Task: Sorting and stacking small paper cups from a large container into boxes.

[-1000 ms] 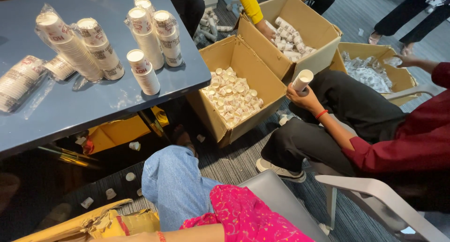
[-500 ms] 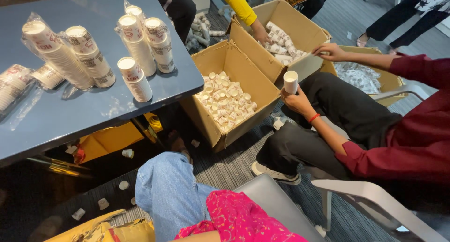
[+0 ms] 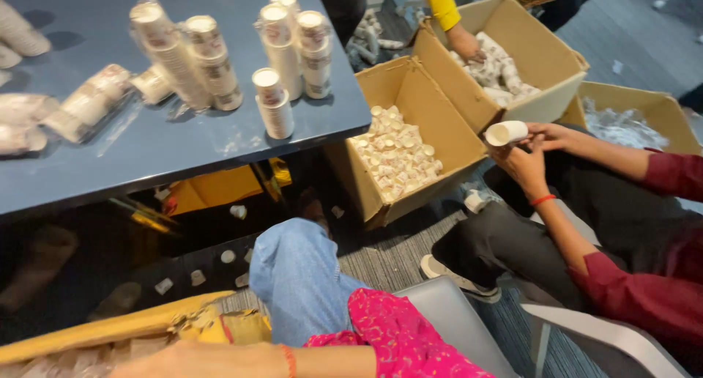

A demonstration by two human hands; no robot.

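The fingers cannot be made out - apart or closed, I cannot tell; the hand lies across the open carton, over its blurred paper cups. A careless sweep could tip cups over the carton's flap - onto the floor beyond it.

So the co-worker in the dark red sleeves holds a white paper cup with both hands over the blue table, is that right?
Not quite. In the head view both of the co-worker's hands hold the white paper cup, but beside the cardboard box of cups on the floor, well away from the blue table.
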